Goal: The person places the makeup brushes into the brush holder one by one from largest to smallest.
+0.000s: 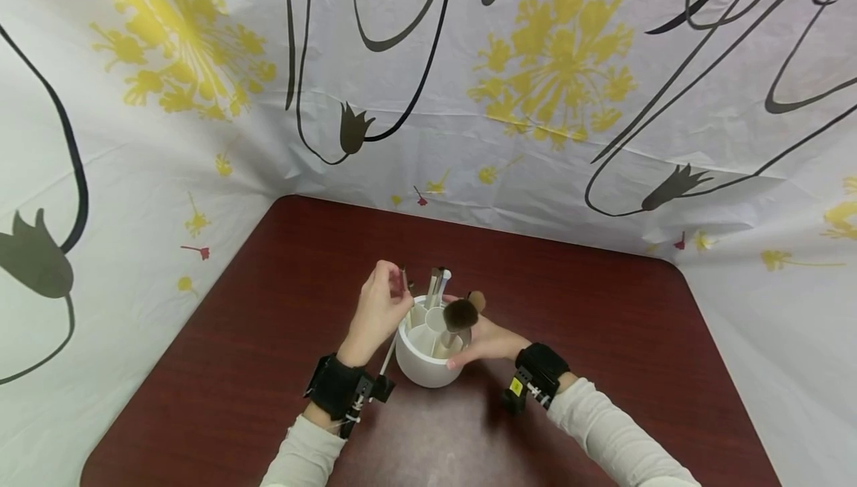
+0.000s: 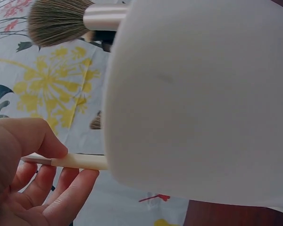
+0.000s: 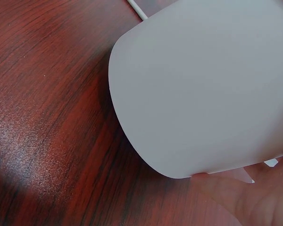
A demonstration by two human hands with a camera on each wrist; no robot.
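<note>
A round white makeup brush holder [image 1: 426, 369] with several compartments stands on the table. My left hand [image 1: 383, 300] is at its left rim, pinching a slim makeup brush [image 2: 85, 161] between thumb and fingers. That brush has a cream handle, and its lower end is hidden inside the holder. On the right side, my right hand [image 1: 489, 340] grips the holder, thumb at the front and the other fingers mostly hidden behind. A fluffy dark brush [image 1: 460, 315] leans out of a right compartment, a smaller tan-headed brush [image 1: 477, 300] behind it. Several thin brushes [image 1: 438, 285] stand at the back.
The dark red wooden table [image 1: 562, 279] extends around the holder. A thin white cord-like strip [image 1: 388, 355] runs from the holder's left side toward my left wrist. Patterned white cloth [image 1: 428, 78] hangs behind the table and along both sides.
</note>
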